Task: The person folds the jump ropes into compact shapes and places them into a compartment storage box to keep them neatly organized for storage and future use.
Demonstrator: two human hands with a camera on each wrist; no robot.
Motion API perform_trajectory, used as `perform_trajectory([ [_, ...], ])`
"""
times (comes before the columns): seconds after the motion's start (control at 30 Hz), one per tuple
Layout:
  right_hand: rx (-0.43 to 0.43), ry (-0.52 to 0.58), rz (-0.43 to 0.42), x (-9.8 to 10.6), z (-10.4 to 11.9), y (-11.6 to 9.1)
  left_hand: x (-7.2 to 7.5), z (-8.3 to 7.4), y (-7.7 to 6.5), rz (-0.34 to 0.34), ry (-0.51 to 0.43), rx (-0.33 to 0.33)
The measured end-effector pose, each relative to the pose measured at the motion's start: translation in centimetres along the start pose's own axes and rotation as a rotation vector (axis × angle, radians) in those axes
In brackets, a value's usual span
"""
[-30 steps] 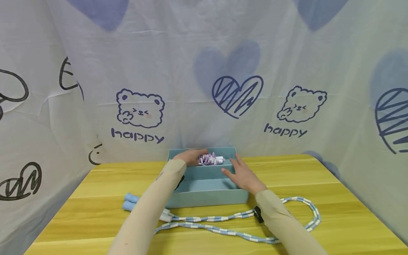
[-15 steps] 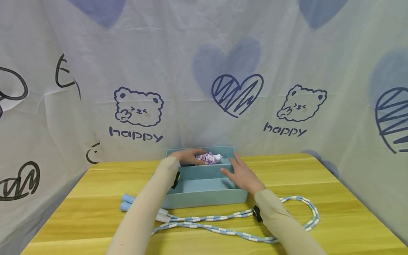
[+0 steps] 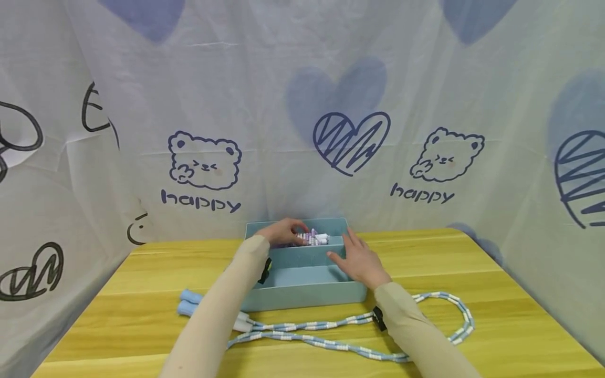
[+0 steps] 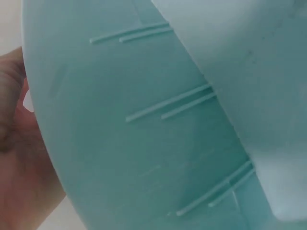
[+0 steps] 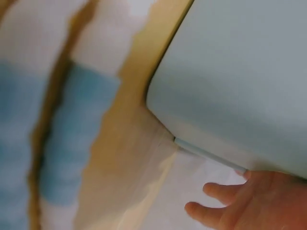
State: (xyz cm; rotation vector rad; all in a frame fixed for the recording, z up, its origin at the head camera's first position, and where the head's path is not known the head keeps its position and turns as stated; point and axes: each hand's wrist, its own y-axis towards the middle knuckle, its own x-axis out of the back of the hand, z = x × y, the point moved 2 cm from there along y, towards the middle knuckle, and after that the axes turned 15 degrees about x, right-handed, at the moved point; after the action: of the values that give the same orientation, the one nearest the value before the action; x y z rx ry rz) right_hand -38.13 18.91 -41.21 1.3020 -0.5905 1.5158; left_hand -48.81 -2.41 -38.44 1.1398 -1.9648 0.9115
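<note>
A light blue storage box (image 3: 304, 298) with two compartments stands at the back of the table. In its back compartment lies a bundled purple-and-white beaded jump rope (image 3: 313, 239) with white handle ends to the right. My left hand (image 3: 282, 232) reaches in from the left and grips the bundle's left part, thumb in front and fingers behind. In the left wrist view the left hand (image 4: 24, 177) is partly hidden by the box wall. My right hand (image 3: 361, 263) rests on the box's right end with fingers spread; in the right wrist view the right hand's fingers (image 5: 218, 213) are extended.
On the table (image 3: 118, 336), in front of the box, lies a blue-and-white beaded jump rope (image 3: 340, 346), its blue handles (image 3: 187, 308) at the left and its loop at the right, partly under both forearms. A printed cloth (image 3: 283, 79) hangs close behind the box.
My left hand shifted left and then back right over the purple-and-white jump rope, whose bundle now sits slightly further left. The right hand stays at the box's right end.
</note>
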Motion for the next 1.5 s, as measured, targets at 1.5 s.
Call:
perform_trajectory([
  [1.5,-0.007,-0.009,0.012,-0.8,-0.8,1.0,2.6,-3.0,-7.6,-0.220,0.198,-0.139],
])
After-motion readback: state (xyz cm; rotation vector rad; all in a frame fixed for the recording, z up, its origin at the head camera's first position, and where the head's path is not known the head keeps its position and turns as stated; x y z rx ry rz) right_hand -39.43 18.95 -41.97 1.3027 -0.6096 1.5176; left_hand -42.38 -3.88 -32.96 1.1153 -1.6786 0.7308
